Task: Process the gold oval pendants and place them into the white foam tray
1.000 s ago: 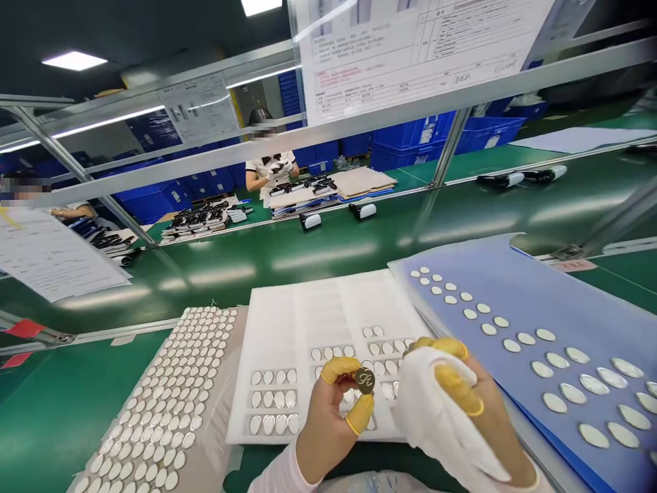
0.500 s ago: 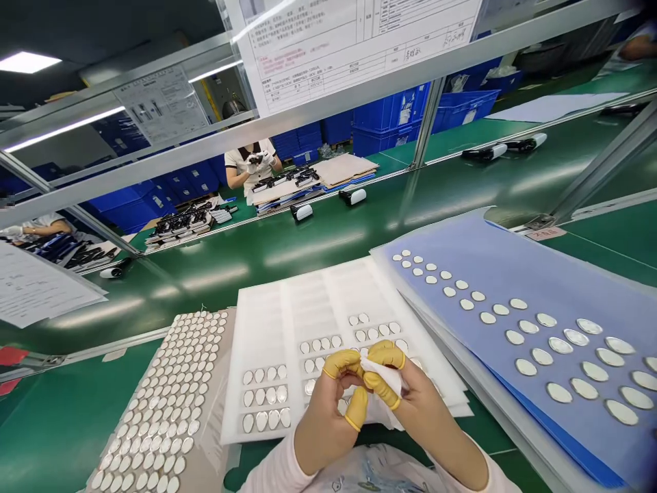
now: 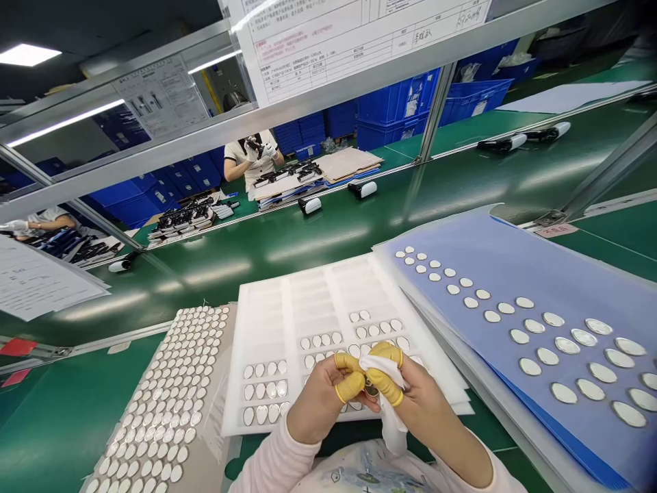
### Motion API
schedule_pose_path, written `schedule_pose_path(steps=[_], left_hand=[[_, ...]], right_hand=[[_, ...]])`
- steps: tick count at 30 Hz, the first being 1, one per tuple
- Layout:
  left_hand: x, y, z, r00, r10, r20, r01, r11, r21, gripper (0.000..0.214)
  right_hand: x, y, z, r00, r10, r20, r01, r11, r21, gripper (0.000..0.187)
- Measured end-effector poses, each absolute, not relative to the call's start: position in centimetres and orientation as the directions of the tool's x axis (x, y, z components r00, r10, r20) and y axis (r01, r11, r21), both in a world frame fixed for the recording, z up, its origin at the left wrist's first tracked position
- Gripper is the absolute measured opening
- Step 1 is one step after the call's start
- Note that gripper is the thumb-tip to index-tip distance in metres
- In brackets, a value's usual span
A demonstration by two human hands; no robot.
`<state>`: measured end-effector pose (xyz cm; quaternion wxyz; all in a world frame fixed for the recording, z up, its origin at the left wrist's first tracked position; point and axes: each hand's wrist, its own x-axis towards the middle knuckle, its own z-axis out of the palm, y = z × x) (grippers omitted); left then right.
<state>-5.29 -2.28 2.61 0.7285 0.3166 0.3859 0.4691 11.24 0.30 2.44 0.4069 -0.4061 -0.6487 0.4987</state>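
Yellow finger cots cover the fingertips of both hands, which meet over the front of the white foam sheet [image 3: 264, 308]. My left hand [image 3: 322, 394] is closed in a pinch on a small oval piece [image 3: 370, 389], mostly hidden by fingers, its visible part dark and shiny. My right hand [image 3: 413, 390] grips a white cloth [image 3: 394, 433] and presses it against that piece; the cloth's loose end hangs down. Behind and beside the hands, white-faced ovals with shiny rims [image 3: 261, 413] lie in rows on the foam sheet.
Left of the foam, a brown board [image 3: 218, 383] carries many similar ovals. Blue sheeting [image 3: 462, 233] on the right bears more, spaced apart. Beyond a metal frame, a green conveyor [image 3: 215, 267] carries black-and-white devices [image 3: 362, 190]. A white-gloved person [image 3: 251, 161] handles a dark part across it.
My left thumb has come up onto the piece, whose dark surface now shows between the hands. The cloth hangs lower from my right hand. The view has shifted slightly.
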Motion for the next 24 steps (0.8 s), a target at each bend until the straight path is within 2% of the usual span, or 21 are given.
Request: schedule_pose_path(steps=[7, 10, 12, 16, 20, 24], left_hand=[[-5.0, -2.0, 2.7, 0.277, 0.916, -0.291, -0.484, 0.395, 0.781, 0.048], [-4.8, -1.9, 2.7, 0.275, 0.915, -0.296, -0.514, 0.400, 0.759, 0.049], [-4.7, -1.9, 2.6, 0.274, 0.917, -0.289, -0.524, 0.394, 0.755, 0.048], [-4.5, -2.0, 2.5, 0.277, 0.920, -0.276, -0.541, 0.387, 0.747, 0.048], [-4.6, -2.2, 2.4, 0.240, 0.935, -0.262, -0.532, 0.352, 0.770, 0.045], [-4.9, -2.3, 2.5, 0.208, 0.971, -0.120, -0.512, 0.213, 0.832, 0.040]], right_hand=[[12.2, 0.8, 2.1, -0.221, 0.958, 0.180, 0.137, 0.214, -0.967, 0.019], [12.9, 0.8, 2.2, -0.160, 0.941, 0.300, 0.153, 0.323, -0.934, 0.012], [13.1, 0.6, 2.1, -0.167, 0.893, 0.417, 0.149, 0.441, -0.885, 0.010], [12.6, 0.0, 1.7, -0.262, 0.758, 0.597, 0.125, 0.641, -0.758, 0.024], [11.9, -0.3, 1.3, -0.283, 0.705, 0.651, 0.163, 0.704, -0.692, 0.025], [11.8, -0.4, 1.3, -0.312, 0.637, 0.705, 0.149, 0.766, -0.625, 0.019]])
